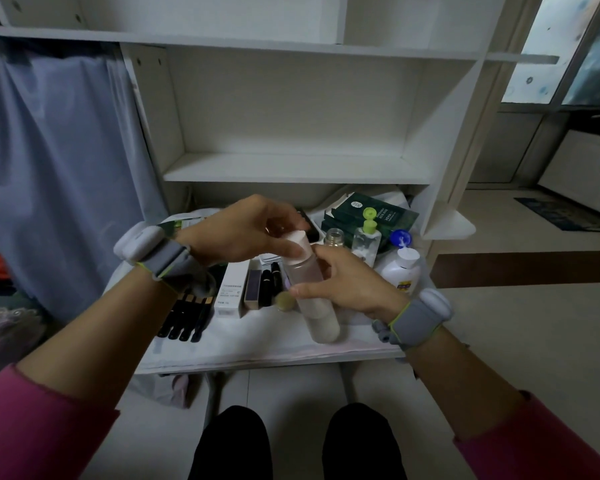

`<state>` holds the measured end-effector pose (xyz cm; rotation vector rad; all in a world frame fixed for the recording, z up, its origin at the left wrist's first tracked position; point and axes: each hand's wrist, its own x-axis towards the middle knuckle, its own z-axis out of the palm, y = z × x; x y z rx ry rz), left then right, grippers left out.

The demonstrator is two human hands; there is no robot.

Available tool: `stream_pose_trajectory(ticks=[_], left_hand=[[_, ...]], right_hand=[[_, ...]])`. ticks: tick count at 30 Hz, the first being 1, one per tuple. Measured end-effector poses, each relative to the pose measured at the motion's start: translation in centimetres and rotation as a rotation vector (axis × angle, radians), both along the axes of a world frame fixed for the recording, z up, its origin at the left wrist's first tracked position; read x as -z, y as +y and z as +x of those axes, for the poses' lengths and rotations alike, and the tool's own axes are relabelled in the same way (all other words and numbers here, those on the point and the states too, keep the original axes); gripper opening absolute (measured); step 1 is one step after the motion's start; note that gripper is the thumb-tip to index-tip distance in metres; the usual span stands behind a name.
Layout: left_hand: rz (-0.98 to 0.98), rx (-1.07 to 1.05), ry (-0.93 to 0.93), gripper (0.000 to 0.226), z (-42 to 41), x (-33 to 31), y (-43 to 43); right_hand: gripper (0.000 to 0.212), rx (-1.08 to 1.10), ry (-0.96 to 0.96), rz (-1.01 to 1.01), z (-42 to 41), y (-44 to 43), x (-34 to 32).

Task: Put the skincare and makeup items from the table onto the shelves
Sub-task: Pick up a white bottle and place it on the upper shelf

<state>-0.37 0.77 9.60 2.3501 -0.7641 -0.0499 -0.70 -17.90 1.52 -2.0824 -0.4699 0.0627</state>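
- The person holds a frosted bottle [312,292] tilted over the middle of the table [257,348]. Its base points toward the near edge and its white cap [300,242] leans toward the back. Whether the base touches the tabletop cannot be told.
- The right hand [347,282] wraps the bottle's body, with the thumb across the front and the fingers curled behind it.
- The left hand [253,233] sits on top, thumb and fingertips pinching round the cap, apparently seating or tightening it.
- The step in hand looks like securing the cap before the bottle goes up. It goes well if the right hand steadies the body without squeezing while the left turns the cap until it stops.
- The lower shelf [291,168], above the table's back edge, offers a wide landing. The bottle should go in upright and toward a back corner, leaving room for the rest.
- The lift needs to clear the clear bottle with the green flip cap [366,237] and the white lotion bottle [400,271] near the right edge, as both are easy to knock.
- A white box [231,289] and black tubes [187,317] lie toward the left edge, not yet shelved.
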Motion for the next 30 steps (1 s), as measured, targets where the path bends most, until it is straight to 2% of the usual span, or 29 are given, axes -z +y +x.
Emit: stream_pose_trajectory(ticks=[6,9,11,15,20,25,30], left_hand=[[-0.148,0.151,0.178,0.042,-0.6,-0.5,0.3],[-0.215,0.191,0.243,0.049,-0.6,-0.3,0.1],[-0.241,0.159,0.228,0.048,-0.6,-0.1,-0.3],[-0.172,0.065,0.056,0.036,-0.1,0.5,-0.7],[-0.29,0.068,0.187,0.054,0.0,0.7,-0.7],[-0.246,-0.021,0.099,0.045,0.0,0.8,-0.8],[-0.326,0.056,0.19,0.045,-0.1,0.8,-0.5]], right_hand=[[0.038,-0.191,0.213,0.132,0.1,-0.9,-0.6],[0.039,-0.211,0.246,0.161,0.1,-1.1,-0.8],[0.039,-0.205,0.243,0.183,0.2,-1.0,-0.9],[0.032,-0.161,0.236,0.229,0.1,-0.9,-1.2],[0.031,-0.134,0.223,0.234,-0.1,-0.9,-1.2],[0.029,-0.146,0.22,0.24,-0.3,-0.8,-1.4],[0.024,-0.21,0.26,0.263,-0.5,-0.8,-1.4]])
